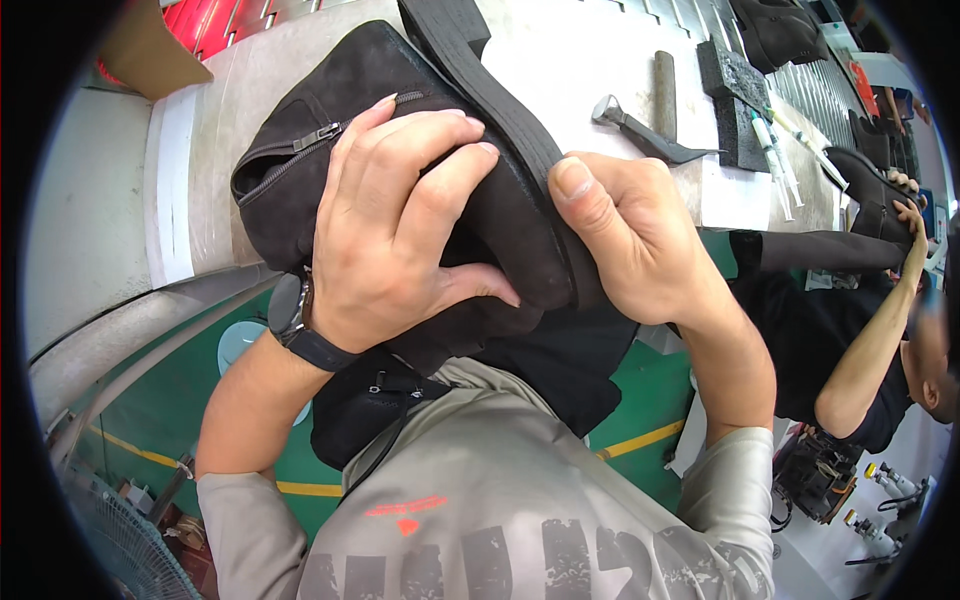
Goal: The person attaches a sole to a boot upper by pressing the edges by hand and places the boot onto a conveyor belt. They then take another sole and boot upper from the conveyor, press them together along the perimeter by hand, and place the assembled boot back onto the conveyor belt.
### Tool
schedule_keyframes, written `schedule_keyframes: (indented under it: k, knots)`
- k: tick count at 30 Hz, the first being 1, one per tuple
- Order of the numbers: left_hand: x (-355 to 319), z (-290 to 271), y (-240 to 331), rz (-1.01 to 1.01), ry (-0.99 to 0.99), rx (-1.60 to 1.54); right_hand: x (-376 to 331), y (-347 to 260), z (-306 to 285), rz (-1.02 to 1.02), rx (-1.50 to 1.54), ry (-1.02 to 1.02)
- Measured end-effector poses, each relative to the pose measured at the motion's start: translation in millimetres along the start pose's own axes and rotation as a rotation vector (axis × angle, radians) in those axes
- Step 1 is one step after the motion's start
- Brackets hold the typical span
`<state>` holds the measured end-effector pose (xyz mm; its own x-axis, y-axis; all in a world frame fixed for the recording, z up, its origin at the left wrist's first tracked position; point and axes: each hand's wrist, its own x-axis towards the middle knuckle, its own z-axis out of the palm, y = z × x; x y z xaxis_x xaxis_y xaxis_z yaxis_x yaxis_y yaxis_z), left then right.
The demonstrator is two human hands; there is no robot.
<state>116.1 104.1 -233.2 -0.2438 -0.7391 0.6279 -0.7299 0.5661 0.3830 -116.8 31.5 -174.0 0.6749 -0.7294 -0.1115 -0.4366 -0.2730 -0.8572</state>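
Grey shirt fabric (480,500) fills the near edge of the view, both forearms rising from it. Left hand (395,220) lies spread over the upper of a dark suede ankle boot (320,170), fingers (440,185) curled down across the suede and closed on it, thumb tucked under beside the boot's lower edge. A black wristwatch (305,335) sits on that wrist. Right hand (640,240) grips the boot's black sole (500,95), the thumb (580,205) pressed flat along the sole edge, the remaining fingers wrapped behind it and hidden. Boot is held up off the worktop (580,60), between both hands, sole side tilted toward the right fingers; its side zipper (320,135) lies just beyond the left fingertips.

Beyond the right fingers, on the worktop, rest a metal shoe hammer (650,135), a dark cylindrical bar (665,90), black foam blocks (735,100) and several white syringes (780,150), all well apart from the hands. Further right, another person's hand (910,215) rests against a second dark boot (870,185). A dark apron (560,365) hangs below the held boot.
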Motion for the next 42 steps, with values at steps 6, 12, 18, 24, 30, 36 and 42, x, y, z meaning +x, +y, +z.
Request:
schedule_keyframes:
  k: [6,12,18,24,30,36,42]
  knots:
    - [1.9,2.6,0.1,0.065,0.043,0.002,-0.9,26.9,10.1,-0.174,0.194,0.067]
    - [5.0,2.1,0.4,0.093,0.065,0.013,-3.5,27.2,15.9,-0.149,0.244,0.128]
    - [-2.2,5.2,-3.5,0.081,0.085,0.041,-6.1,-24.4,-12.3,-0.076,-0.396,-0.092]
    - [0.4,0.9,-2.2,0.089,0.023,0.036,-12.1,5.1,2.4,0.032,-0.037,-0.056]
    - [-2.8,2.8,-2.7,0.098,0.030,0.027,-9.9,23.9,7.6,-0.115,0.212,-0.028]
    - [-3.9,1.3,-4.6,0.114,0.019,0.021,-2.2,37.7,9.1,-0.486,-0.018,0.055]
    - [-3.8,-0.8,-2.1,0.091,0.016,0.023,0.0,34.5,9.8,-0.532,-0.077,0.096]
